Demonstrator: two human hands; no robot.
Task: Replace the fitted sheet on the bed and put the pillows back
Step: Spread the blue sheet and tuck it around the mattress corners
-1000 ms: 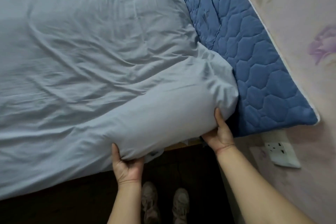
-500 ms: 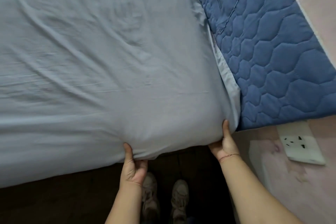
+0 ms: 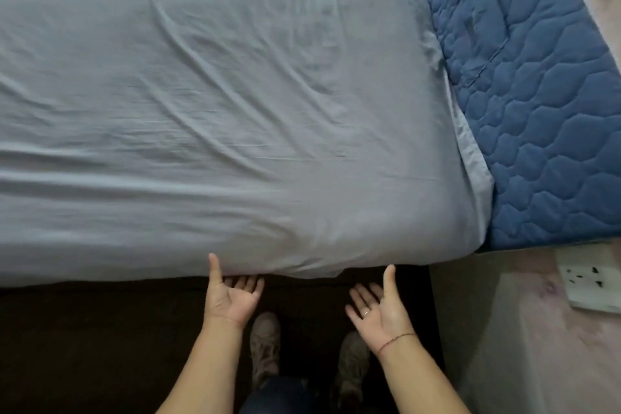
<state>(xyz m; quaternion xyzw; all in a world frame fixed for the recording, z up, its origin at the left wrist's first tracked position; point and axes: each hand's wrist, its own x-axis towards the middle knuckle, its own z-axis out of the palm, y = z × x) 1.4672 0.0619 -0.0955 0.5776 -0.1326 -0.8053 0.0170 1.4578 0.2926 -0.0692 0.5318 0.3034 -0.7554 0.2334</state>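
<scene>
Sheet [image 3: 235,111] edge, lower centre
Soft, light; probably best gripped at the hem. Left hand [image 3: 232,297], right hand [image 3: 381,304]: fingers spread, empty.

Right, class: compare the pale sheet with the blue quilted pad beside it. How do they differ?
The sheet is pale grey-blue; the pad is deep blue. The sheet is plain and creased; the pad is stitched in a honeycomb pattern. The sheet wraps down over the near edge; the pad lies uncovered to its right. Both are fabric bedding.
</scene>
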